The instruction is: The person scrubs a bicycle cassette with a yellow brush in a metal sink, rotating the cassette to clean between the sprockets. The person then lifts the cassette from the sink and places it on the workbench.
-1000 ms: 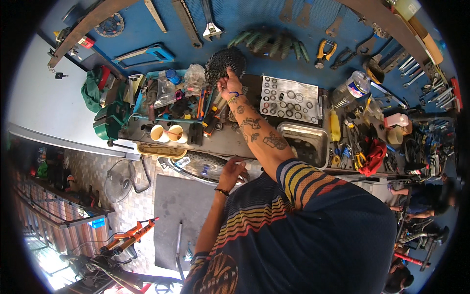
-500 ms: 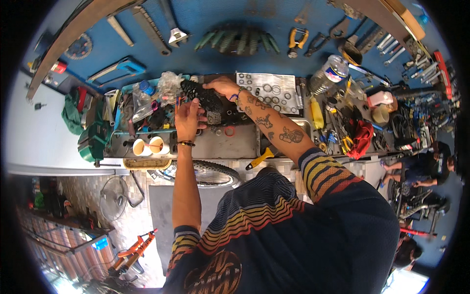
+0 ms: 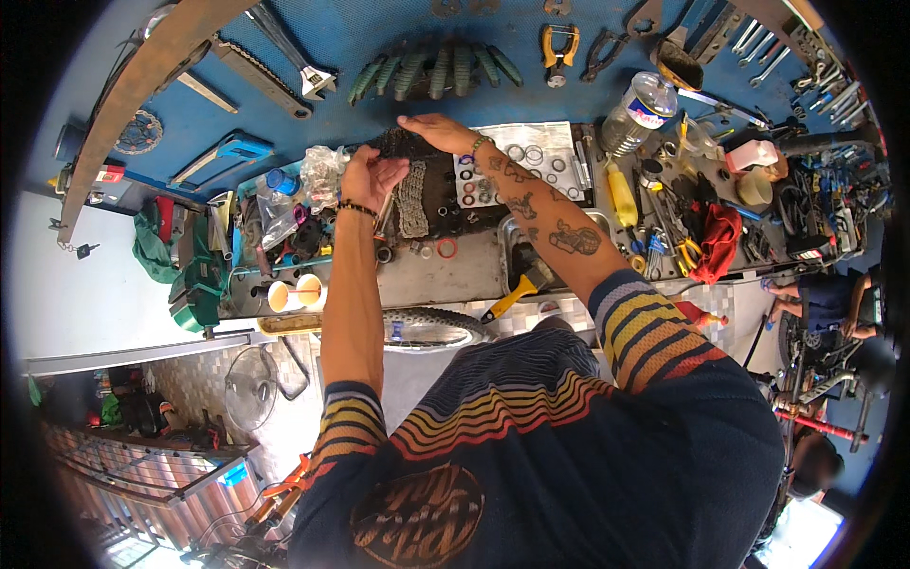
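Observation:
My left hand (image 3: 373,180) is raised over the bench with its palm turned inward and fingers stretched out. Across from it, my right hand (image 3: 438,132) reaches in from the right, its fingers extended to the left. Between and behind them is a dark, textured thing (image 3: 403,144), blurred; whether either hand touches it I cannot tell. Just below the hands, folded rows of grey metal bicycle chain (image 3: 411,201) lie on the bench. Right of it, rings and seals rest on a white sheet (image 3: 559,142). A red ring (image 3: 445,248) lies near the bench's front.
A metal tray (image 3: 507,275) with a yellow-handled brush (image 3: 507,302) stands at the front edge. Two cups (image 3: 296,294) are at the left. A clear bottle (image 3: 640,119), a yellow bottle (image 3: 621,194) and a red cloth (image 3: 718,242) stand or lie right. Tools hang on the blue wall.
The black bundle between my hands has shifted away toward the wall, uncovering more of the grey chain. My right hand has moved farther back and its fingers have straightened. The view has shifted slightly.

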The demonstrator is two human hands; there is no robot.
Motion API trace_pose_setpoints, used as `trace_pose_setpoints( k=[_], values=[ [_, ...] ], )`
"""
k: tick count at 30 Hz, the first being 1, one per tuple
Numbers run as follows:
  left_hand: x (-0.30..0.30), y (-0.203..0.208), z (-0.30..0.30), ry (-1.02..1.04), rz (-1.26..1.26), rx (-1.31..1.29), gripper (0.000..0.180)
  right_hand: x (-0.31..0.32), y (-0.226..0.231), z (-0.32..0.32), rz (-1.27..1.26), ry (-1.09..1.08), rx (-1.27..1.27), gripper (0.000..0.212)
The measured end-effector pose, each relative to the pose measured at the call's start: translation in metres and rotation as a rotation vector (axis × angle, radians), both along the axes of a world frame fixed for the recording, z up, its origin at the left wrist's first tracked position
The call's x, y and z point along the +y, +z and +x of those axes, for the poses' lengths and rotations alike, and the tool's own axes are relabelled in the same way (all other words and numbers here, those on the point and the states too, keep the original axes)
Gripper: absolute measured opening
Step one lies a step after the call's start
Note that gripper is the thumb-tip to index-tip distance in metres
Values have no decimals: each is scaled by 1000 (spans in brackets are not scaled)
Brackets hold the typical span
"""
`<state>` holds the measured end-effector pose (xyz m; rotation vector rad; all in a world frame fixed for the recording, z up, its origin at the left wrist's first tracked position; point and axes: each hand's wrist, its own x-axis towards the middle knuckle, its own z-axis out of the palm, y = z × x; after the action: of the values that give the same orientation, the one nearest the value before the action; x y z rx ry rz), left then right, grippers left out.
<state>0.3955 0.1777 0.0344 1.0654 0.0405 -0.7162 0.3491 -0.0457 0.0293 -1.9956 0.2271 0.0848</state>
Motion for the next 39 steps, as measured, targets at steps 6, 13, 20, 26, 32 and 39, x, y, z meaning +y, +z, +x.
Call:
trace_pose_setpoints(
  k=[6, 13, 20, 26, 32, 39],
  values=[
    [-33, 8, 31, -19, 20, 167, 26, -18, -28, -45, -16, 91, -379, 43],
    [-70, 18, 31, -10, 99, 219, 40, -8, -62, -46, -380, -368, -452, 28],
    [-37, 14, 16, -169, 191, 6, 51, -30, -74, -34, -251, -457, -288, 41],
    [31, -21, -51, -76, 140, 39, 48, -39, -80, -19, -366, -370, -329, 55],
    [91, -45, -117, -82, 156, 98, 54, -25, -75, -47, -384, -504, -229, 69],
    [150, -45, -194, 6, 54, 201, 52, -9, -34, -208, -438, -424, -414, 50]
  ],
)
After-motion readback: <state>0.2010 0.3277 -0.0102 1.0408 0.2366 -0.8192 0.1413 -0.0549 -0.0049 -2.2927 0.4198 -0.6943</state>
